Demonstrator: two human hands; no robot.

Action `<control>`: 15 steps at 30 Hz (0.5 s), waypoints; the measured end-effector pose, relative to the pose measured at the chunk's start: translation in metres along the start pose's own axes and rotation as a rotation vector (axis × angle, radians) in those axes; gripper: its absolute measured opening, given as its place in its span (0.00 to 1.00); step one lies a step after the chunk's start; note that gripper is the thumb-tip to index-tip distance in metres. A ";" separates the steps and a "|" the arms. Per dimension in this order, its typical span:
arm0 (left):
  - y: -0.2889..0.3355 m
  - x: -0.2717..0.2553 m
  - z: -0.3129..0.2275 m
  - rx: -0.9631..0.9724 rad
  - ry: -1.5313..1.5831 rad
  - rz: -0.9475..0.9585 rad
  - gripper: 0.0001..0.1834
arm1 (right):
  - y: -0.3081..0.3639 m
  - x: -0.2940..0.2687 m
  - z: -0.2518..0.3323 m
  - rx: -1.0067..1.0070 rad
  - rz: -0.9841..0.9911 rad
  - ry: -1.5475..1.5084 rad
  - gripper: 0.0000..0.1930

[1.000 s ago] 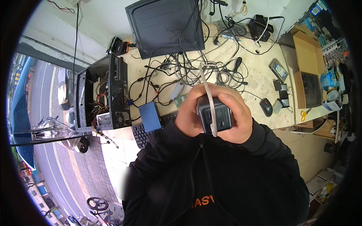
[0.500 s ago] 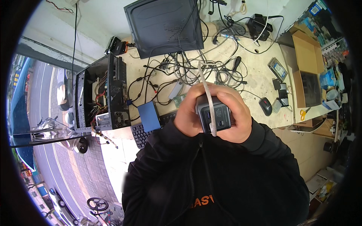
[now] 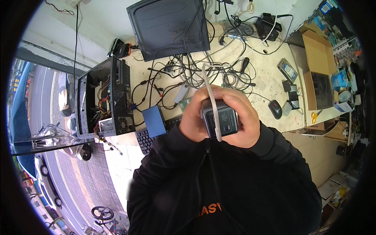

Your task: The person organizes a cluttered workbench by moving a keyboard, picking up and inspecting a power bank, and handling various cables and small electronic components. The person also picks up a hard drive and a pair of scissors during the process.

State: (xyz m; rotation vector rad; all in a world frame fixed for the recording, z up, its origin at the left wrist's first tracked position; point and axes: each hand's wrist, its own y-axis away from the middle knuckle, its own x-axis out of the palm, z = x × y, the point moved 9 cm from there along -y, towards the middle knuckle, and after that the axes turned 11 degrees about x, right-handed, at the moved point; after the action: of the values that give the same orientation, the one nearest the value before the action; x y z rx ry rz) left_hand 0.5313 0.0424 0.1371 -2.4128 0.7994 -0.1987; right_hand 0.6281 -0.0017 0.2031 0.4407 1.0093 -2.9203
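Observation:
Both hands are wrapped around a dark grey block with USB ports, held close in front of my chest with its port face turned up toward me. My left hand closes on its left side, and my right hand grips the right side with the thumb along the top edge. A whitish cable crosses over the block; its lower end reaches the near edge of the port face. Whether it is plugged in I cannot tell. Beyond the hands, partly covered, lies a green circuit board.
An opened computer case stands at left, beside a blue box on a keyboard. Tangled black cables spread below a dark panel. At right are a mouse, hard drive, scissors and cardboard box.
The block has shifted slightly left and tilted a little within both hands, and the cable has moved left with it. Outside, a car has come into view at lower left.

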 end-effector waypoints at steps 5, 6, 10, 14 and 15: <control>-0.003 0.002 -0.001 0.002 0.039 0.007 0.43 | 0.000 0.001 0.001 0.003 -0.008 0.016 0.42; -0.003 0.002 -0.002 0.004 0.030 0.016 0.43 | 0.000 0.000 0.001 -0.001 -0.012 0.017 0.42; -0.004 0.001 -0.004 0.013 0.002 0.031 0.42 | -0.002 0.000 0.002 0.007 0.005 0.022 0.42; -0.005 0.001 -0.006 0.032 -0.032 0.032 0.42 | -0.001 0.001 0.000 0.027 0.016 0.019 0.43; -0.004 0.001 -0.004 0.020 -0.020 0.035 0.42 | -0.001 0.001 -0.001 0.032 0.020 0.013 0.43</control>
State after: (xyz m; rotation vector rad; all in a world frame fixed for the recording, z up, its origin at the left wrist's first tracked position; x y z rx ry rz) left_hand 0.5331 0.0428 0.1428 -2.3766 0.8262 -0.1685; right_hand 0.6273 -0.0005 0.2027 0.4685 0.9556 -2.9232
